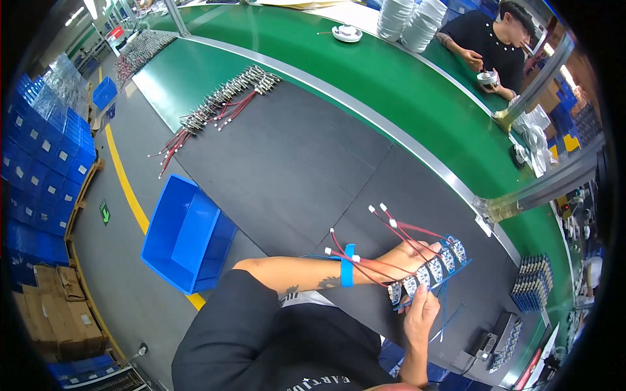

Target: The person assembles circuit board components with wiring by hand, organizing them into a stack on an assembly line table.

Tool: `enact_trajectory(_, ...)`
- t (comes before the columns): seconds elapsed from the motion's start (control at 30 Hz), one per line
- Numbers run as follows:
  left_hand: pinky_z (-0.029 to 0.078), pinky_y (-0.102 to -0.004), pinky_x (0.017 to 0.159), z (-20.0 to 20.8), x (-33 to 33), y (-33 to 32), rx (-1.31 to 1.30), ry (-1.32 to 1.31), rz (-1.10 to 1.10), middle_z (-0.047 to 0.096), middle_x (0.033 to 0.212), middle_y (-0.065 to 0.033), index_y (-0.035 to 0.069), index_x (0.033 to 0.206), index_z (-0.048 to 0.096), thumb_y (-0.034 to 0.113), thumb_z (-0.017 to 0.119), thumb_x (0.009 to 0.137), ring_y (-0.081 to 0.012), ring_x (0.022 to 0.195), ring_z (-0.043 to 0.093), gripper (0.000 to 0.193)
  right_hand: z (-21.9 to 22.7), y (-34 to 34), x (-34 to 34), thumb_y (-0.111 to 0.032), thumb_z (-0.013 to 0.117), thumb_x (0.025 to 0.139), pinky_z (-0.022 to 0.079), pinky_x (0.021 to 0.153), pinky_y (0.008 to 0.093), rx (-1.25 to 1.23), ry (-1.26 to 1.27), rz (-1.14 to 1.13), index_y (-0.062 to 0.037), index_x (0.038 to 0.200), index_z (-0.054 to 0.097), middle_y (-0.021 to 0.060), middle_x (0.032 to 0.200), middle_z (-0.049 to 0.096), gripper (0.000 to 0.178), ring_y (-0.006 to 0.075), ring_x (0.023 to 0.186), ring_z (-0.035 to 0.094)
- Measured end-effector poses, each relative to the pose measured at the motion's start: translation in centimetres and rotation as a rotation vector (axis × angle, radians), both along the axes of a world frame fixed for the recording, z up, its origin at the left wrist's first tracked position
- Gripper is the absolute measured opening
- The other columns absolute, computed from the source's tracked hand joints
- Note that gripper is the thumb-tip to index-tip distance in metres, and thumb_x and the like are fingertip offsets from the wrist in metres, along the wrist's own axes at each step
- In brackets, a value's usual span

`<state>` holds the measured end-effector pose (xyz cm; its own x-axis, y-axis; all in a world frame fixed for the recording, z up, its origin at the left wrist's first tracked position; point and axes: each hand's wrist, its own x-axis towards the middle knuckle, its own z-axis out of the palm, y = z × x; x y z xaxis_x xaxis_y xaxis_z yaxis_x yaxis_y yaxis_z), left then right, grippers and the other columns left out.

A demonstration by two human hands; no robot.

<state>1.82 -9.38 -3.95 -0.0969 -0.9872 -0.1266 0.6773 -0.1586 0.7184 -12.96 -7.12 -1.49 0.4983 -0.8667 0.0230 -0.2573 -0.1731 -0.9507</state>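
A strip of small circuit boards [427,272], joined in a row with blue edges, lies slantwise over the dark mat in front of me. Red wires [372,260] with white plugs run from it toward the left. My left hand [412,255] grips the strip along its far half, fingers partly hidden by the boards and wires. A blue wrist strap [347,266] circles that arm. At the near end, my right hand [420,314] pinches the strip's edge between thumb and fingers. Thin blue strands [445,319] hang beside the strip.
An open blue bin [171,244] stands left of the mat [293,153]. Wired boards [225,101] are lined up at the far left; stacked board strips [531,283] and a black device [499,335] sit right. Beyond the metal rail [391,140], a co-worker [486,49] handles a round white part.
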Motion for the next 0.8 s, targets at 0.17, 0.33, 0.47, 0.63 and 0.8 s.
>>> enact_trajectory(0.17, 0.045, -0.0224, 0.06, 0.8, -0.8, -0.4, -0.061, -0.103, -0.103, 0.062, 0.082, 0.0032, 0.005, 0.097, 0.062, 0.023, 0.051, 0.097, -0.0038, 0.074, 0.055, 0.022, 0.0, 0.7, -0.9, -0.018, 0.034, 0.1, 0.037, 0.039, 0.0275, -0.106, -0.028, -0.028, -0.0036, 0.058, 0.049, 0.0034, 0.046, 0.05, 0.047, 0.012, 0.038, 0.047)
enact_trajectory(0.33, 0.049, -0.0236, 0.07, 1.0, 1.3, 0.7, 0.056, -0.037, -0.059, 0.063, 0.093, -0.0008, 0.003, 0.105, 0.061, 0.021, 0.048, 0.098, -0.007, 0.081, 0.058, 0.023, 0.2, 0.8, 0.7, -0.021, 0.04, 0.1, 0.042, 0.041, 0.0263, 0.074, -0.11, 0.049, -0.0026, 0.061, 0.057, 0.0047, 0.049, 0.054, 0.046, 0.0121, 0.04, 0.051)
enact_trajectory(0.47, 0.047, -0.0209, 0.061, 1.5, 0.9, 0.3, -0.014, -0.092, 0.055, 0.063, 0.084, -0.0001, 0.003, 0.106, 0.06, 0.03, 0.046, 0.099, -0.0042, 0.072, 0.056, 0.032, 1.6, -1.3, 0.4, -0.02, 0.044, 0.098, 0.041, 0.044, 0.0251, -0.024, -0.083, -0.006, -0.0008, 0.066, 0.056, 0.0035, 0.051, 0.054, 0.039, 0.0108, 0.045, 0.053)
enact_trajectory(0.63, 0.045, -0.0211, 0.057, 2.1, 0.5, 0.9, -0.016, -0.067, -0.017, 0.06, 0.079, -0.0001, 0.0, 0.103, 0.059, 0.028, 0.045, 0.1, -0.0033, 0.069, 0.054, 0.031, 2.0, -3.1, 0.1, -0.021, 0.043, 0.1, 0.04, 0.047, 0.0231, 0.066, -0.147, -0.184, -0.0013, 0.069, 0.053, 0.0024, 0.056, 0.053, 0.038, 0.0077, 0.049, 0.05)
enact_trajectory(0.8, 0.044, -0.0208, 0.057, 1.3, 0.8, 0.5, 0.022, -0.067, -0.03, 0.06, 0.078, 0.0003, 0.001, 0.102, 0.06, 0.028, 0.045, 0.1, -0.0031, 0.067, 0.053, 0.031, 2.5, -3.1, -0.6, -0.019, 0.042, 0.1, 0.04, 0.047, 0.0233, 0.023, -0.126, -0.085, -0.0009, 0.067, 0.053, 0.0026, 0.056, 0.054, 0.039, 0.0078, 0.049, 0.05)
